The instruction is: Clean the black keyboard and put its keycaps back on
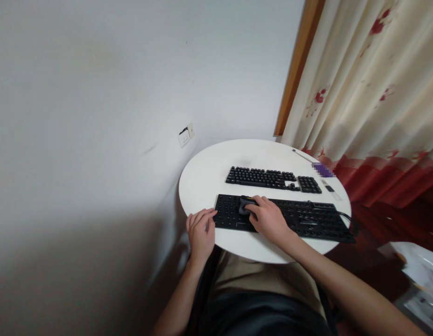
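A black keyboard base [307,219] with its keycaps off lies across the near part of the round white table [205,182]. My right hand [268,217] is closed around a small dark grey block [244,205] with a yellow mark on top. It presses against the left half of the base; its underside is hidden, and I cannot make out its exact kind. At the base's left end, my left hand [201,231] rests flat with fingers stretched, fingertips touching the edge. Black keycaps [261,177] lie behind, laid out in keyboard order.
A cable [344,215] leaves the base at the right. Near the table's right rim are a blurred purple item [323,169] and a small black-and-white piece [329,188]. A wall socket [184,138], a curtain [363,93] and a plastic bag [417,263] surround the table.
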`<state>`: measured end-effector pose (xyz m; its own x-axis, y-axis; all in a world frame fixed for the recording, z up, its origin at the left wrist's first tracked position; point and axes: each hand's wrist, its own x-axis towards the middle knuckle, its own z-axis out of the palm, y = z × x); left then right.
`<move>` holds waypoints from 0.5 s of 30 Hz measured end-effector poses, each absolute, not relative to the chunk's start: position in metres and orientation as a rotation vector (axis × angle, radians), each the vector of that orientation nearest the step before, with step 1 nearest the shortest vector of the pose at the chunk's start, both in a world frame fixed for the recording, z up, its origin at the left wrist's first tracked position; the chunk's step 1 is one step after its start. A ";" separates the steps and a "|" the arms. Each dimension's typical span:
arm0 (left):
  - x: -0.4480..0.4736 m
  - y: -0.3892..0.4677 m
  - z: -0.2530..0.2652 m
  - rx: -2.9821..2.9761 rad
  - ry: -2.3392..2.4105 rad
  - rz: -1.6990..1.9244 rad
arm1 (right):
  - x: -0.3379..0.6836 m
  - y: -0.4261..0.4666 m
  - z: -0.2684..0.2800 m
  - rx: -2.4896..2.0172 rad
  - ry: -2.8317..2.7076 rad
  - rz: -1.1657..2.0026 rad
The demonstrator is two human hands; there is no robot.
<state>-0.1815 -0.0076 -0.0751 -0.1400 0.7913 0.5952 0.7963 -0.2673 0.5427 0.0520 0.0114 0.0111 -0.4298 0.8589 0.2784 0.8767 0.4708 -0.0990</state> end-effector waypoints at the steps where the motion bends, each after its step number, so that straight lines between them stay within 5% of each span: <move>1: -0.182 -0.008 -0.075 -2.060 -1.898 -1.414 | 0.051 0.014 0.011 -1.556 -2.378 -0.122; 15: -0.181 -0.008 -0.075 -2.048 -1.890 -1.424 | 0.056 -0.003 0.024 -1.343 -2.532 -0.034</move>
<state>-0.1811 -0.0083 -0.0748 -0.1432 0.7849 0.6028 0.7960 -0.2706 0.5414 0.0562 -0.0029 0.0242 -0.5317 0.8089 0.2510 0.8154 0.5691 -0.1065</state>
